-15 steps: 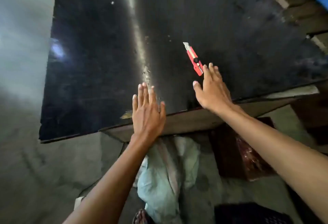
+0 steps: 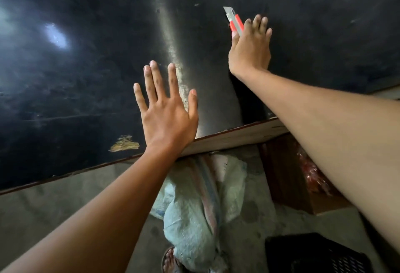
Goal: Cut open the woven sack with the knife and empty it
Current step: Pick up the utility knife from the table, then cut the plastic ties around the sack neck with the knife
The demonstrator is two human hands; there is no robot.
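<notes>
Nearest, on the grey concrete floor (image 2: pixel 54 203), lies a pale woven sack (image 2: pixel 194 203), crumpled, with a faded stripe along it, partly tucked under the near edge of the bench (image 2: pixel 65 78). A sandalled foot (image 2: pixel 170 260) shows just beside its near end. To the right on the floor sits a dark crate (image 2: pixel 313 253), and farther right a brown box (image 2: pixel 287 175) with red plastic in it, under the bench edge.

The bench top is a broad black sheet, scuffed and dusty, with a chipped patch near its front edge, a pale worn streak running away down the middle and a bright glare spot at far left. Its front edge shows bare wood.

The left hand (image 2: pixel 166 108) is spread wide and empty, fingers splayed, over the bench near the front edge. Farther off to the right, the right hand (image 2: pixel 251 49) lies on the red knife (image 2: pixel 234 21), thumb and fingers either side of its handle; whether it grips yet cannot be told. The grey blade tip points away.
</notes>
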